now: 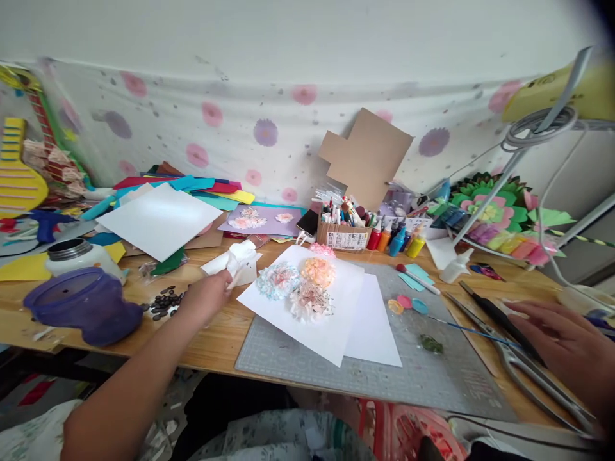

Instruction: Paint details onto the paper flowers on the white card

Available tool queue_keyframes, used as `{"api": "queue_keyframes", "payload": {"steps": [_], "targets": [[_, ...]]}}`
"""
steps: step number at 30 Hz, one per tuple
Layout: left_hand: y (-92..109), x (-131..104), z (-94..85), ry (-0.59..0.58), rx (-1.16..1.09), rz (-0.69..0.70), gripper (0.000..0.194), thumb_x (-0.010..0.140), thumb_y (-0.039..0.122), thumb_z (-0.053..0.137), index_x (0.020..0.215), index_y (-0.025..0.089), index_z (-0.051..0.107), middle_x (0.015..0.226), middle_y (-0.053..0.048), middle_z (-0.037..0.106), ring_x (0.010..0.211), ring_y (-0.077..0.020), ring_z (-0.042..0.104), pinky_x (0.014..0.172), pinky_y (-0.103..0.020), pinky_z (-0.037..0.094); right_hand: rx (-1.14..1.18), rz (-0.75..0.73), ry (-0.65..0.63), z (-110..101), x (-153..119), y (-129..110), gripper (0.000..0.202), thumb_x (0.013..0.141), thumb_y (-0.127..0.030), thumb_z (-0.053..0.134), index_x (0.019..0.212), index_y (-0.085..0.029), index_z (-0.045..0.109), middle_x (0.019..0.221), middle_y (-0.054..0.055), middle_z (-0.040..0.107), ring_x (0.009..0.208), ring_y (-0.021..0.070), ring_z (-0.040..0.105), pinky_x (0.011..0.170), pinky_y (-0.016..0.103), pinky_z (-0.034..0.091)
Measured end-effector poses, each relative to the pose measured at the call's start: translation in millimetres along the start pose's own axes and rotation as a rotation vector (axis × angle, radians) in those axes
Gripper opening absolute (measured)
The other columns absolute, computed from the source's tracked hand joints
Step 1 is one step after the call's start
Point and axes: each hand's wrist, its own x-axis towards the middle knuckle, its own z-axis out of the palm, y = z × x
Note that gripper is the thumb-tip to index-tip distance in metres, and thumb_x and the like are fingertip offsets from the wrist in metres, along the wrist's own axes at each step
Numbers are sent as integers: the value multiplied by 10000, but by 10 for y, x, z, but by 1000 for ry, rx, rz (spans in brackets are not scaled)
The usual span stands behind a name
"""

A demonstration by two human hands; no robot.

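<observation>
My left hand (214, 291) is closed on a crumpled white tissue (240, 256) left of the paper sheets. Over the right end of the table, my right hand (571, 346) is open, its fingers stretched out beside black-handled tweezers (500, 320) and large metal scissors (519, 368). Whether it touches them I cannot tell. Between the hands, a white paper sheet (331, 339) bears several fluffy paper-like flowers: a blue-and-pink one (278, 280), an orange one (318, 272) and a brownish one (311, 301). A thin blue brush (473, 330) lies near the scissors.
Under the sheets is a grey cutting mat (408, 384). Behind stand a cardboard box of pens (346, 237) and paint bottles (396, 242). At left are a purple container (86, 307), a white jar (79, 259) and dark pebbles (166, 302). A metal stand (523, 150) rises at right.
</observation>
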Motion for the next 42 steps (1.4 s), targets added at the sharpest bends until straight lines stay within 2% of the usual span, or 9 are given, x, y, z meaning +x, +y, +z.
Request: {"api": "queue_keyframes", "payload": {"steps": [5,9,17,24,28,30,33,37,42], "targets": [[173,-353,-312,231,-106,41,175,870,358,453,898,217,554,816,-28,662,775,-211,624,703,-321,455,73,-11,39,-30,16,-302,253,853,-477,503,1003,-315,626,1060,104,649,1016,307,602,987,457,406],[615,-768,-305,266,-357,307,308,847,527,450,883,235,538,771,-12,691,703,-190,653,641,-276,474,239,-90,106,-103,-5,-720,153,886,-340,540,969,-313,666,977,119,669,908,256,609,878,416,425],[1752,-1273,120,-40,-841,687,191,916,354,476,792,222,536,635,23,641,493,-105,590,507,-190,464,503,-324,-114,-72,-249,-1750,200,923,-288,538,1047,-231,686,928,46,698,850,135,650,761,249,521],[2233,-1683,312,-442,-1025,635,196,921,390,477,872,224,570,734,-17,696,641,-148,675,602,-225,543,1091,-52,-353,52,-514,-2207,252,944,-355,499,1036,-213,685,920,47,646,868,152,606,801,285,483],[1962,-1519,140,-135,-635,860,184,881,332,518,958,273,675,846,-4,740,735,-139,686,688,-222,523,1322,247,-433,113,-587,-2028,250,928,-410,524,980,-227,688,857,36,688,820,148,630,778,279,508],[1605,-1198,-10,131,-506,630,248,841,460,537,793,273,693,738,10,721,710,-153,680,685,-241,528,1372,373,-409,92,-574,-1865,280,929,-443,502,936,-221,672,785,40,683,722,144,619,661,257,511],[923,-492,-251,384,-398,228,374,942,428,359,1049,183,620,864,-67,693,821,-206,667,796,-361,532,1377,479,-297,20,-523,-1653,271,901,-461,533,910,-219,656,584,2,568,549,118,541,562,245,493],[228,354,-372,238,-225,-50,304,878,373,605,1071,138,597,1043,-76,637,925,-204,627,839,-419,542,1325,562,-137,-16,-438,-1563,256,838,-450,616,947,-222,660,535,-34,435,451,84,406,452,222,427],[86,700,-96,59,-212,-50,353,889,369,591,1167,152,565,1167,-91,595,1028,-237,605,869,-431,543,1183,518,-250,121,-380,-1588,343,798,-414,682,1087,-233,646,655,-9,482,603,133,512,572,267,470]]}}
